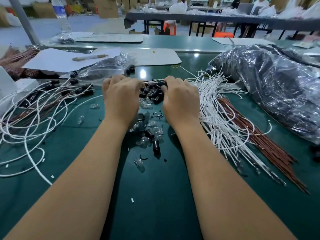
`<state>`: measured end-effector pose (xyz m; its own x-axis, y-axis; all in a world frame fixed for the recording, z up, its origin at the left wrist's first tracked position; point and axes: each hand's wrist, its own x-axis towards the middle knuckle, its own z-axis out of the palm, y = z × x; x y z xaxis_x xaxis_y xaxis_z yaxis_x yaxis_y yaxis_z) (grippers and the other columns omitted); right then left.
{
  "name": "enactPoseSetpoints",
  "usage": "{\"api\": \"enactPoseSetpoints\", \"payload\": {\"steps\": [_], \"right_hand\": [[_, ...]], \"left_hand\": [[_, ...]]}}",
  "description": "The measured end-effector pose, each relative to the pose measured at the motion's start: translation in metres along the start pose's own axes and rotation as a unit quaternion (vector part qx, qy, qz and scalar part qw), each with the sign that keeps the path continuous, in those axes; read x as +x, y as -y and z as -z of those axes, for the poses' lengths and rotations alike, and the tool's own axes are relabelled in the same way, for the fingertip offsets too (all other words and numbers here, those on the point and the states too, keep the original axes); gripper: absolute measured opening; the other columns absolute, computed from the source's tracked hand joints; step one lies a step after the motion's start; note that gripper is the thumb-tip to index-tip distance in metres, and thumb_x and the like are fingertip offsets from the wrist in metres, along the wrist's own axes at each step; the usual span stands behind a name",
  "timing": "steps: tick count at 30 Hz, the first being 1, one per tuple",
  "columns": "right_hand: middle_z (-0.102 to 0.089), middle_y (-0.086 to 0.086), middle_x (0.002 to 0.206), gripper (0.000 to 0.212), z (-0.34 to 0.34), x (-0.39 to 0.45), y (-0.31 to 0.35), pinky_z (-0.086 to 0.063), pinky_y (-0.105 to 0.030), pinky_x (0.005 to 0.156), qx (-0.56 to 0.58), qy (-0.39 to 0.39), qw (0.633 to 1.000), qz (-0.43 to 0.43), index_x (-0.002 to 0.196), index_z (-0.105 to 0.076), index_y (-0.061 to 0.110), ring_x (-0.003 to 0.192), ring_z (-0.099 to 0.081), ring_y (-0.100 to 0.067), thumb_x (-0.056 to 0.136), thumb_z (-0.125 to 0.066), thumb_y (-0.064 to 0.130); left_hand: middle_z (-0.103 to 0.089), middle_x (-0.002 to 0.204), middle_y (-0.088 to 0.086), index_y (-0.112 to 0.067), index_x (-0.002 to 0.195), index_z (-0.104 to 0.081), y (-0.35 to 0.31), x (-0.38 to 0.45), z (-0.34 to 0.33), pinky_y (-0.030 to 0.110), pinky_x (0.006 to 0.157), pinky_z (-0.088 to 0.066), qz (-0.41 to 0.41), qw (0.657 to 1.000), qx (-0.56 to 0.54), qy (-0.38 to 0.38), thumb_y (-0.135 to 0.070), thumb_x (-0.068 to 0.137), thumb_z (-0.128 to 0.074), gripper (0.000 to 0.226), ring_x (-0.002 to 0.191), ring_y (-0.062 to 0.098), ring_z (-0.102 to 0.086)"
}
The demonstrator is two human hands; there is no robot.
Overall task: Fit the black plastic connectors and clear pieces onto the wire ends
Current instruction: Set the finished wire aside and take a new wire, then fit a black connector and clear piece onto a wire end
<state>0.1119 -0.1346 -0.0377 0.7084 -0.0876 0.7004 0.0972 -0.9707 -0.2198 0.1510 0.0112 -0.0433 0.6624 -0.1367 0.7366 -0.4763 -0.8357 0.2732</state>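
Both hands sit knuckles-up at mid-bench over the parts pile. Left hand point(121, 96): fingers curled under, whatever it grips is hidden, can't tell. Right hand point(180, 97): fingers curled round a black connector point(163, 84) at its far edge, thin wire running across to the left hand. Green bench mat point(155, 196) underneath. Big plastic bag point(277, 87) far right. Bundle of white and brown wires point(228, 129) just right of the right hand; finished wires with connectors point(43, 108) looped on the left. Loose black connectors point(154, 96) between the hands, clear pieces point(145, 135) scattered nearer.
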Motion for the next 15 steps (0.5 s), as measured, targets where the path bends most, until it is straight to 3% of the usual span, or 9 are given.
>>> {"api": "enactPoseSetpoints", "payload": {"steps": [3, 6, 8, 10, 12, 15], "right_hand": [[-0.066, -0.001, 0.091, 0.017, 0.004, -0.001, -0.004, -0.026, -0.028, 0.073, -0.021, -0.014, 1.0, -0.008, 0.108, -0.062, 0.013, 0.075, -0.041, -0.014, 0.099, -0.048, 0.016], [-0.067, 0.001, 0.086, 0.014, 0.013, 0.001, -0.008, -0.024, -0.028, 0.072, -0.076, -0.052, 0.995, -0.023, 0.105, -0.064, 0.014, 0.072, -0.045, -0.015, 0.096, -0.053, 0.012], [-0.067, 0.002, 0.082, 0.014, 0.018, 0.003, -0.01, -0.023, -0.028, 0.071, -0.077, -0.081, 0.993, -0.023, 0.103, -0.066, 0.015, 0.071, -0.05, -0.016, 0.095, -0.055, 0.01], [-0.068, 0.0, 0.081, 0.015, 0.02, 0.003, -0.007, -0.026, -0.027, 0.071, -0.027, -0.07, 0.997, -0.014, 0.104, -0.066, 0.013, 0.071, -0.052, -0.016, 0.096, -0.053, 0.009], [-0.07, -0.002, 0.091, 0.019, 0.018, 0.001, -0.004, -0.034, -0.027, 0.076, 0.048, -0.032, 0.998, -0.013, 0.112, -0.065, 0.01, 0.081, -0.059, -0.019, 0.097, -0.052, 0.011], [-0.068, -0.004, 0.103, 0.022, 0.012, 0.0, -0.001, -0.041, -0.02, 0.082, 0.186, 0.015, 0.982, -0.034, 0.115, -0.065, 0.008, 0.093, -0.058, -0.017, 0.096, -0.056, 0.013]], "left_hand": [[-0.071, 0.09, 0.004, -0.015, 0.094, -0.071, 0.015, -0.001, 0.006, 0.039, 0.09, -0.022, 0.115, 0.99, 0.067, -0.05, -0.015, 0.097, -0.046, 0.025, 0.098, 0.027, -0.05], [-0.068, 0.094, 0.008, -0.015, 0.096, -0.07, 0.024, -0.002, 0.015, 0.046, 0.098, -0.023, 0.249, 0.964, 0.08, -0.044, -0.015, 0.097, -0.045, 0.025, 0.111, 0.029, -0.042], [-0.066, 0.108, 0.009, -0.014, 0.103, -0.068, 0.029, -0.002, 0.017, 0.049, 0.101, -0.022, 0.283, 0.956, 0.072, -0.037, -0.016, 0.097, -0.044, 0.025, 0.119, 0.03, -0.039], [-0.058, 0.127, 0.006, -0.013, 0.121, -0.059, 0.023, 0.0, 0.015, 0.051, 0.109, -0.02, 0.226, 0.971, 0.066, -0.043, -0.006, 0.09, -0.044, 0.035, 0.13, 0.03, -0.032], [-0.046, 0.14, 0.001, -0.018, 0.134, -0.048, 0.006, 0.001, 0.011, 0.048, 0.113, -0.014, 0.115, 0.993, 0.023, -0.033, -0.002, 0.084, -0.046, 0.053, 0.137, 0.025, -0.026], [-0.057, 0.132, 0.001, -0.02, 0.13, -0.054, -0.018, 0.001, 0.006, 0.046, 0.115, -0.015, -0.017, 0.999, -0.036, -0.005, -0.015, 0.091, -0.049, 0.04, 0.13, 0.022, -0.041]]}}
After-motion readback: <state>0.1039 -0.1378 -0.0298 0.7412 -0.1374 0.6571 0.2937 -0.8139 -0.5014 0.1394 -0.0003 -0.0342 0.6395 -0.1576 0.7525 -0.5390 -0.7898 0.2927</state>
